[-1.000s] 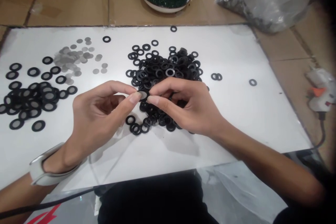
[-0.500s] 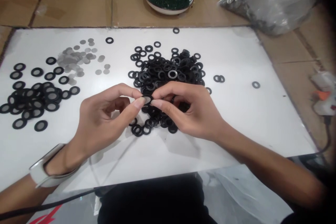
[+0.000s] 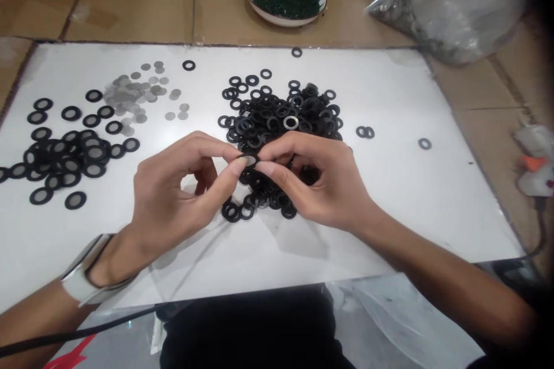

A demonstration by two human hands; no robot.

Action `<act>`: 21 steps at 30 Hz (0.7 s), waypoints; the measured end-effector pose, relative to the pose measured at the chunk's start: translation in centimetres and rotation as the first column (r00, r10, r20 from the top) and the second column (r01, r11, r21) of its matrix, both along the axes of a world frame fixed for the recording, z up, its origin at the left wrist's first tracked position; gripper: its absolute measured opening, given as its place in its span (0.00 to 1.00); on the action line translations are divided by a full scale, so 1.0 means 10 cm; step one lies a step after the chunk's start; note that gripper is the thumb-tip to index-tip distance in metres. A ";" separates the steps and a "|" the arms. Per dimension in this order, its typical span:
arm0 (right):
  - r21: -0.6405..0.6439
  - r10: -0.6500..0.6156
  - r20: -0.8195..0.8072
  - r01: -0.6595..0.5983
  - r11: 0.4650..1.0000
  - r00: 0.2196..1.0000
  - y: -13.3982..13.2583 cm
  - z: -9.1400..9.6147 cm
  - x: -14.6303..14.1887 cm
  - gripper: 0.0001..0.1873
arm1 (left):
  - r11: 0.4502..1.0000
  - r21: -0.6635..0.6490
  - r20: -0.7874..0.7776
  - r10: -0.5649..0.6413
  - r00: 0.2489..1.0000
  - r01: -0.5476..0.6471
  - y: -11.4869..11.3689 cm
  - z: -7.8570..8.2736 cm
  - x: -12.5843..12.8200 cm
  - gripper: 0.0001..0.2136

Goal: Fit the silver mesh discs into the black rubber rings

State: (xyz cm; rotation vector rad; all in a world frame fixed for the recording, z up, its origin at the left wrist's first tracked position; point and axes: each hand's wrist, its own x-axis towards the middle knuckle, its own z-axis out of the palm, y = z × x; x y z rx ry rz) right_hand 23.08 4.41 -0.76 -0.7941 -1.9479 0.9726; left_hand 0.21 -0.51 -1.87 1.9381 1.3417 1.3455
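Between both hands, at the near side of a pile of black rubber washers [image 3: 277,112], is one black washer with a grey mesh disc in its middle [image 3: 250,160]. My left hand [image 3: 186,176] pinches its left edge between thumb and forefinger. On the opposite edge, the thumb and forefinger of my right hand [image 3: 314,176] are closed. The fingertips cover parts of the rim. Loose grey mesh discs [image 3: 130,95] lie scattered to the upper left. Further left is a heap of black washers with grey discs inside them [image 3: 60,155].
Everything lies on a white board [image 3: 389,196] edged by cardboard [image 3: 130,11]. Behind it stands a bowl [image 3: 255,3] of dark green bits. A clear plastic bag [image 3: 459,11] sits at the back right. A plug with a cable [image 3: 536,179] is at the right edge.
The whole view has shifted slightly, so most things appear a little further right. Both hands keep their pinch on the washer, which now shows its grey centre a bit more openly.
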 end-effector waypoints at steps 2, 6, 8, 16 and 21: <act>0.016 0.003 0.009 -0.003 1.000 1.000 -0.01 0.01 0.00 0.02 | 0.999 0.032 -0.014 -0.004 1.000 0.004 0.00 -0.01 0.00 0.08; 0.038 0.008 0.011 -0.008 0.999 1.000 -0.02 0.01 -0.01 0.02 | 0.999 0.052 -0.035 -0.001 0.999 0.003 0.00 0.01 0.00 0.09; 0.056 0.000 0.006 -0.001 0.998 1.000 -0.03 0.01 -0.01 0.02 | 0.999 0.052 -0.044 -0.004 0.999 0.007 -0.01 0.02 0.01 0.08; 0.058 -0.008 0.019 0.007 0.998 1.000 -0.04 0.01 -0.02 0.02 | 0.996 0.087 -0.069 0.000 0.998 0.006 0.01 0.03 0.02 0.07; 0.038 -0.021 -0.004 0.021 0.999 1.000 -0.03 -0.03 -0.02 0.02 | 0.993 0.100 -0.065 -0.057 0.996 0.063 0.02 0.02 0.02 0.06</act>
